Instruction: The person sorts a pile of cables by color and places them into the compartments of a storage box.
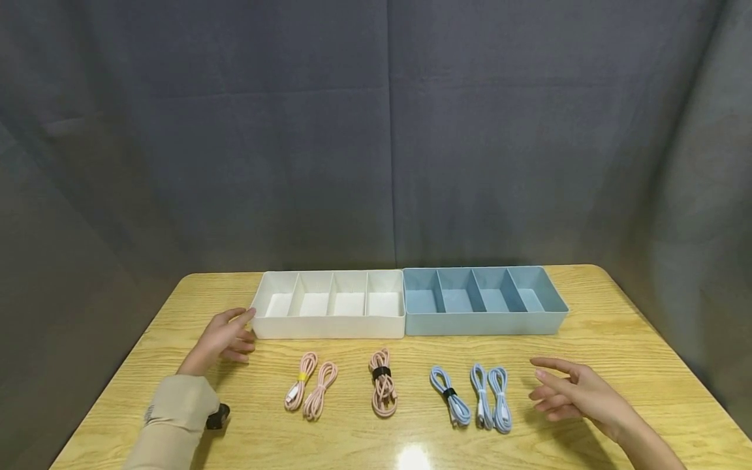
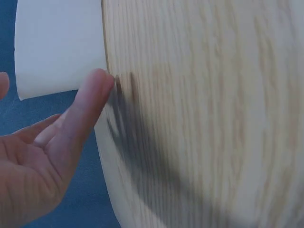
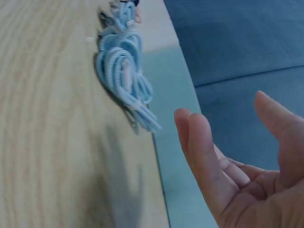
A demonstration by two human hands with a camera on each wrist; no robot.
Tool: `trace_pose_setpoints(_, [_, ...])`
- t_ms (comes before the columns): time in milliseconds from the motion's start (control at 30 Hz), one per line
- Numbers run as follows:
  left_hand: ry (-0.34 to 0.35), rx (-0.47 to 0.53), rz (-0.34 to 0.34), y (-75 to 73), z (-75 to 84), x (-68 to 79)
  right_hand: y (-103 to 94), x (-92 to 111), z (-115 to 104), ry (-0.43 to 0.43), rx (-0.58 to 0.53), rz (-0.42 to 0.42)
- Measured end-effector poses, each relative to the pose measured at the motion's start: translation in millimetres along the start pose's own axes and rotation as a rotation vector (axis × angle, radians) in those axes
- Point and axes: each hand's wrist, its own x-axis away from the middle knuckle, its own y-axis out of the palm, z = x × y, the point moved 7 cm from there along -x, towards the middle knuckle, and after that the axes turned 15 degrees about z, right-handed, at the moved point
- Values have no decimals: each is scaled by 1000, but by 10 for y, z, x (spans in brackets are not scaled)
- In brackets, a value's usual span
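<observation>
My left hand [image 1: 226,336] is beside the left end of the white divided box [image 1: 329,328], fingers loosely extended and holding nothing. In the left wrist view a fingertip overlaps the box corner; I cannot tell whether it touches. My right hand [image 1: 578,395] hovers over the table, right of the blue coiled cables, with fingers apart and nothing in them. Three blue cables lie bundled: one with a black tie [image 1: 450,393], then a middle one [image 1: 480,391] and a right one [image 1: 501,399]. Pink coiled cables lie leftward: one yellow-tied [image 1: 302,376], one plain [image 1: 320,390], one black-tied [image 1: 382,373].
A blue divided box [image 1: 487,324] stands end to end with the white one along the back of the wooden table [image 1: 352,444]. A dark curtain [image 1: 294,163] hangs behind. A small black object [image 1: 218,416] shows at my left sleeve.
</observation>
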Motion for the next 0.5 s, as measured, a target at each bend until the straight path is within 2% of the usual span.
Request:
trace_pose_setpoints(200, [8, -7, -15, 36, 3, -18, 116, -44, 80, 26, 12, 6])
trace_pose_setpoints(500, [21, -51, 0, 63, 20, -27, 268, -85, 170, 53, 9, -60])
